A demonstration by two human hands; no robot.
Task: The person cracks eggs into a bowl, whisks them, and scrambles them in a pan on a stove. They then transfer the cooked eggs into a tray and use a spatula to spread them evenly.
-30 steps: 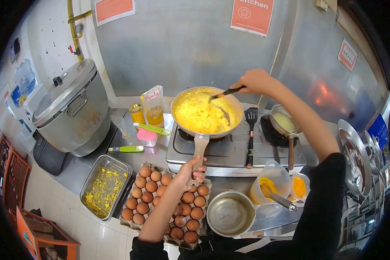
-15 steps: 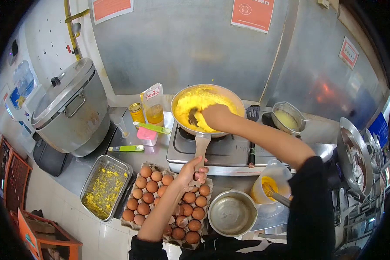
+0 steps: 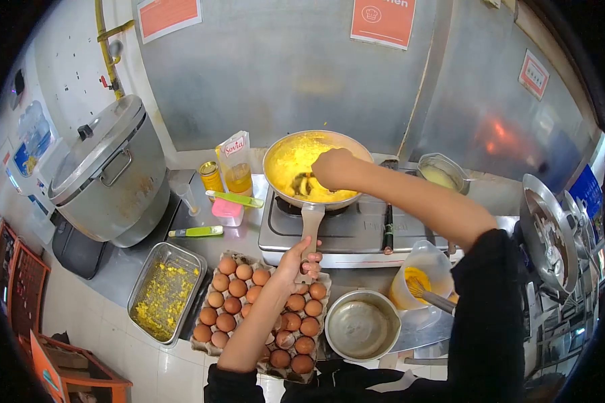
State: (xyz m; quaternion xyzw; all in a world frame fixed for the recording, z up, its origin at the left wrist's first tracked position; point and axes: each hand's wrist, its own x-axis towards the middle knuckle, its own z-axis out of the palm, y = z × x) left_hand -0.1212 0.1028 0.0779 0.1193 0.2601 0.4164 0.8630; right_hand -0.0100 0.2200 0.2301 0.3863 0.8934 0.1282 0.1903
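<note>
On the gas stove [image 3: 356, 236] sits a frying pan [image 3: 270, 149] full of yellow scrambled egg [image 3: 299, 158]. My left hand [image 3: 298, 267] is wrapped round the pan's beige handle [image 3: 312, 225], just above the egg tray. Over the right part of the pan, my right hand [image 3: 336, 169] is closed on a dark spatula [image 3: 302, 184]. Its head lies in the egg, while its grip is hidden by my fingers. Brown eggs [image 3: 225, 322] and some cracked shells fill the cardboard tray [image 3: 250, 254] below my left forearm.
At left stand a large rice cooker [image 3: 114, 174] and a metal tray [image 3: 198, 262] with egg bits. An oil pouch [image 3: 236, 164], a can [image 3: 210, 176] and green-handled tools [image 3: 196, 232] are near the stove. A pot [image 3: 361, 326] and whisk jug [image 3: 417, 269] stand in front.
My right hand has shifted slightly up and left over the pan, with the spatula head moving up a little in the egg. My left hand keeps hold of the handle.
</note>
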